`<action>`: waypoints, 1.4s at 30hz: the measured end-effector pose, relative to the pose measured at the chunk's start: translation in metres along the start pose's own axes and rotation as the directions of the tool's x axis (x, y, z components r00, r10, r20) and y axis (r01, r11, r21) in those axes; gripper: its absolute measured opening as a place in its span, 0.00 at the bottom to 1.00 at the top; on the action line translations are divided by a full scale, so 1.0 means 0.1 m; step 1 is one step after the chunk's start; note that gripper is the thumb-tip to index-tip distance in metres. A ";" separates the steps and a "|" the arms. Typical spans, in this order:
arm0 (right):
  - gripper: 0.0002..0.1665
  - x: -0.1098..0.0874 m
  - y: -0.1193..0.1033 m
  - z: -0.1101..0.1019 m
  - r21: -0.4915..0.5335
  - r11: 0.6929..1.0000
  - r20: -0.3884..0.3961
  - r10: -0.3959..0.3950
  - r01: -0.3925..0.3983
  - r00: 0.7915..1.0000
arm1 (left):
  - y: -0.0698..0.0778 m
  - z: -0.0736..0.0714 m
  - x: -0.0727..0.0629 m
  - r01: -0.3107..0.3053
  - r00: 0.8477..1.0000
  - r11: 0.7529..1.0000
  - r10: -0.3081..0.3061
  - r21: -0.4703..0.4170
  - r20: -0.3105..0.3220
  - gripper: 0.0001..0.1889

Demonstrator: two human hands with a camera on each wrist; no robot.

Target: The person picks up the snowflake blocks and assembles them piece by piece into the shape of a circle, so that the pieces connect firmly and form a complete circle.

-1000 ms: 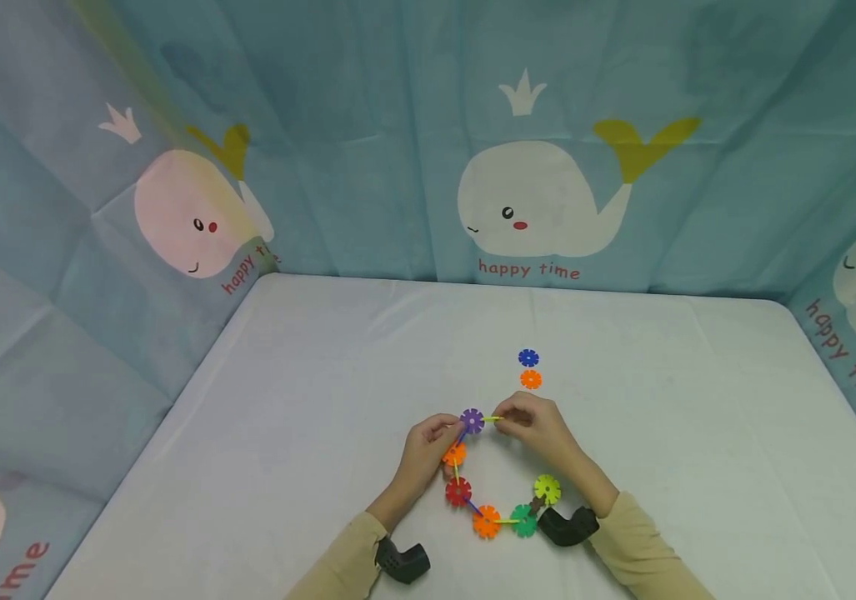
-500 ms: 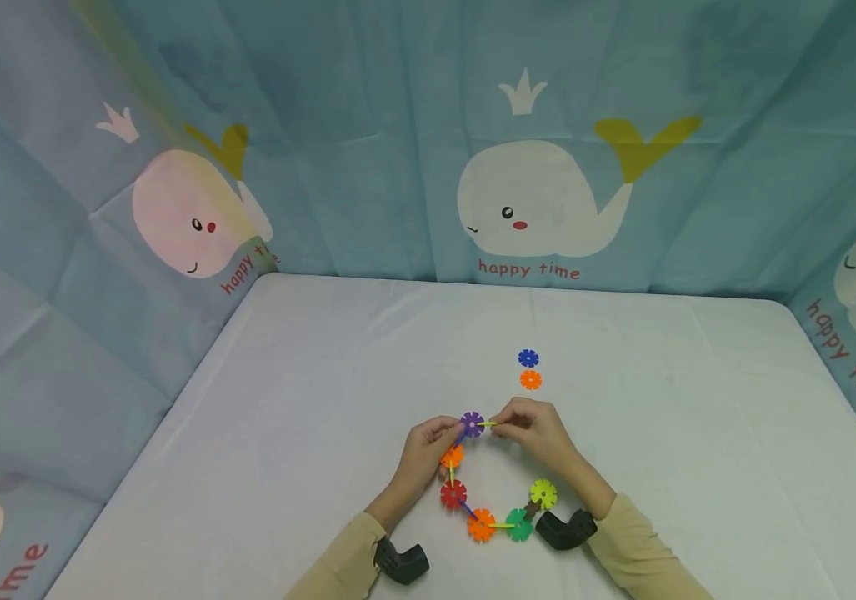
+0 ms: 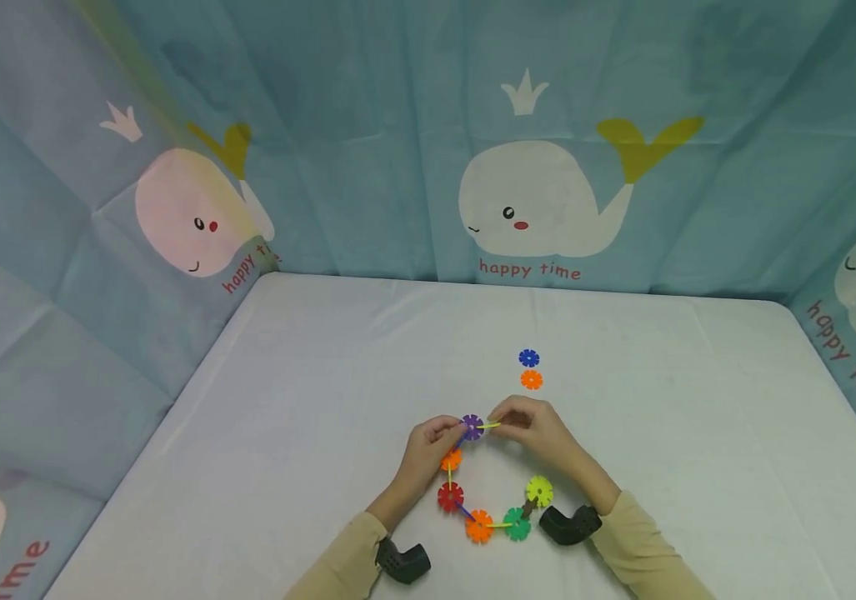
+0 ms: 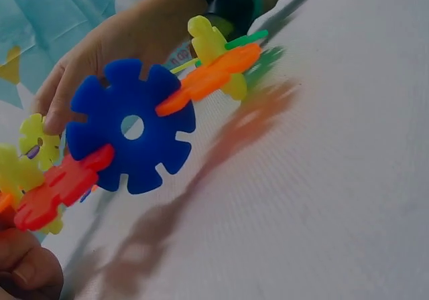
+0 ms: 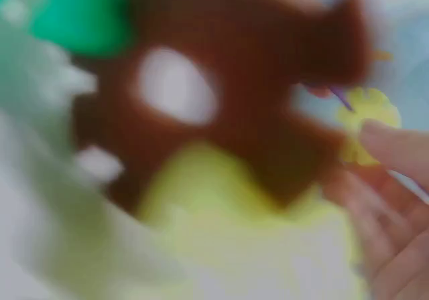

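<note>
A curved chain of slotted plastic snowflake discs hangs between my hands in the head view. My left hand grips it beside the purple disc and an orange disc. Edge-on to the purple one is a yellow disc, pinched between thumb and fingers of my right hand. Below run a red disc, another orange disc, a green disc, a brown disc and a yellow-green end disc. A blue disc looms large in the left wrist view.
On the white table, beyond my right hand, lie a loose blue disc and a loose orange disc. Black wrist mounts sit at both cuffs. Whale-print curtains border the table at the back and sides.
The chain's lower part has swung slightly left. The purple disc has dropped a little, and my right hand has shifted slightly left and down with the yellow disc.
</note>
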State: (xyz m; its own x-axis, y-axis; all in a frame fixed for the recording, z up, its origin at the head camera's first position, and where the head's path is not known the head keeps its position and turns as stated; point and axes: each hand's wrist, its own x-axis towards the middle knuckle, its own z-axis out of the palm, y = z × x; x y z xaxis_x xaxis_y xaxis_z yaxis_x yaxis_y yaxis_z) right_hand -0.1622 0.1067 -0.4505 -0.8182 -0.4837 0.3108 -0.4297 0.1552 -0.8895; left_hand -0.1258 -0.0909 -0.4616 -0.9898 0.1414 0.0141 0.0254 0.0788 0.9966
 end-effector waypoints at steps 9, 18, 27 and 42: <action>0.29 -0.09 0.37 -0.22 -0.639 0.747 -0.095 0.162 -0.185 0.982 | -0.15 -0.03 0.05 0.008 0.999 0.996 -0.013 -0.089 -0.049 0.10; 0.07 -0.07 0.36 -0.27 -0.650 0.750 -0.093 0.076 -0.118 0.993 | -0.31 -0.02 0.11 0.067 0.986 0.979 -0.094 -0.191 -0.135 0.10; 0.09 -0.07 0.34 -0.35 -0.448 0.826 -0.152 0.307 -0.342 0.939 | -0.33 -0.03 0.11 0.087 0.991 0.975 -0.107 -0.205 -0.086 0.11; 0.09 0.13 0.07 0.02 0.130 0.958 -0.075 0.265 -0.254 0.961 | -0.20 -0.03 0.09 0.103 0.993 0.972 -0.112 -0.213 -0.031 0.13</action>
State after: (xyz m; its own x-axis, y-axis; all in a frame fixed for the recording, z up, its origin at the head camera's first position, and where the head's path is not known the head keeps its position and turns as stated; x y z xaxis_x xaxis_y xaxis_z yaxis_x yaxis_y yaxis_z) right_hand -0.1750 0.1000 -0.4529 -0.9292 -0.3589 0.0884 -0.1543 0.1595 -0.9751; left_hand -0.1360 -0.0946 -0.4813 -0.9903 0.1008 -0.0955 -0.1073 -0.1189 0.9871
